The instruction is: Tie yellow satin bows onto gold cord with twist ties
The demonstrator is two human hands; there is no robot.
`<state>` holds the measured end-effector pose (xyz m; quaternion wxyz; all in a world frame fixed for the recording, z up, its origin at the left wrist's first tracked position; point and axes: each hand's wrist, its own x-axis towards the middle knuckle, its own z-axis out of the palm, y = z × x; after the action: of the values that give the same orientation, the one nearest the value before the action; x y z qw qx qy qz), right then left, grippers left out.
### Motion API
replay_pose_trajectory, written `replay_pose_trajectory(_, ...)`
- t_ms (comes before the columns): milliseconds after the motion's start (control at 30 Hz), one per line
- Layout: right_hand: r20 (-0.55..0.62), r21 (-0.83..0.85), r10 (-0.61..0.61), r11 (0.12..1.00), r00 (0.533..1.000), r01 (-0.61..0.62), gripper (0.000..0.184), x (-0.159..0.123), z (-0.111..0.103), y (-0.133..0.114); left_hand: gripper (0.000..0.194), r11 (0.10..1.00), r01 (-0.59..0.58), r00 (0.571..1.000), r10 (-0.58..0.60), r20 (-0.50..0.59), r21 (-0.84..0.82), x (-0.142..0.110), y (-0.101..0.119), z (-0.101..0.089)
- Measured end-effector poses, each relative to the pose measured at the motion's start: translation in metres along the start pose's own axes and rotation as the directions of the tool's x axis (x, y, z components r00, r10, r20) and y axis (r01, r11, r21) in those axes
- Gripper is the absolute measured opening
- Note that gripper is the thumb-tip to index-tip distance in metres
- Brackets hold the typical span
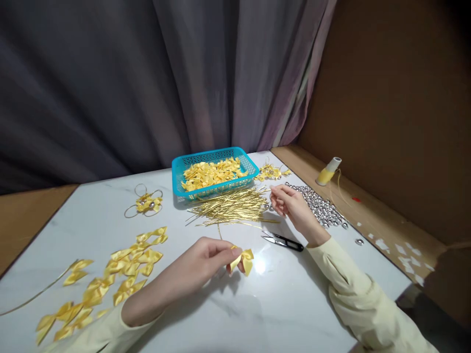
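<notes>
A yellow ribbon bow (247, 262) is pinched between the thumb and fingers of my left hand (209, 257), low over the white tabletop. A short gold cord (220, 230) rises behind those fingers; whether it passes through the bow is hidden. My right hand (289, 203) hovers at the right end of a pile of gold cords (231, 206), beside a heap of silver beads (322, 206). Its thumb and index finger are pressed together, and what lies between them is too small to make out. Below that hand, black-handled thread snips (283, 241) lie on the table.
Behind the cords stands a blue basket (176, 179) of yellow bows. Loose bows (128, 262) spread over the left side, near a beaded cluster with cord loops (149, 202). Another cluster (270, 171) sits right of the basket. A thread spool (328, 171) stands beyond the beads.
</notes>
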<state>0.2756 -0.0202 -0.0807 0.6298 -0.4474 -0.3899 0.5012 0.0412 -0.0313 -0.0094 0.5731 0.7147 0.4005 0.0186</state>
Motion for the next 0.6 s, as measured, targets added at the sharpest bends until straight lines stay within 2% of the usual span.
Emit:
replay_pose_trajectory(167, 0.018, 0.064, 0.065, 0.996, 0.998, -0.066, 0.022, 0.002, -0.003, 0.002, 0.037, 0.999, -0.013, 1.000, 0.013, 0.003, 0.033, 0.002, -0.004, -0.001)
replay_pose_trajectory(300, 0.068, 0.147, 0.170, 0.973, 0.983, -0.178, 0.020, 0.004, -0.006, 0.002, 0.036, 0.999, -0.033, 0.999, 0.032, 0.042, 0.028, 0.006, -0.011, 0.003)
replay_pose_trajectory(433, 0.169, 0.188, 0.261, 0.938, 0.951, -0.291, 0.022, 0.003, -0.006, -0.002, 0.038, 0.995, -0.080, 0.996, 0.079, 0.039, 0.051, 0.016, -0.025, 0.012)
replay_pose_trajectory(600, 0.279, 0.138, 0.351, 0.907, 0.894, -0.399, 0.024, -0.012, -0.014, -0.014, 0.037, 0.982, -0.165, 0.986, 0.166, 0.000, 0.097, 0.030, -0.033, 0.025)
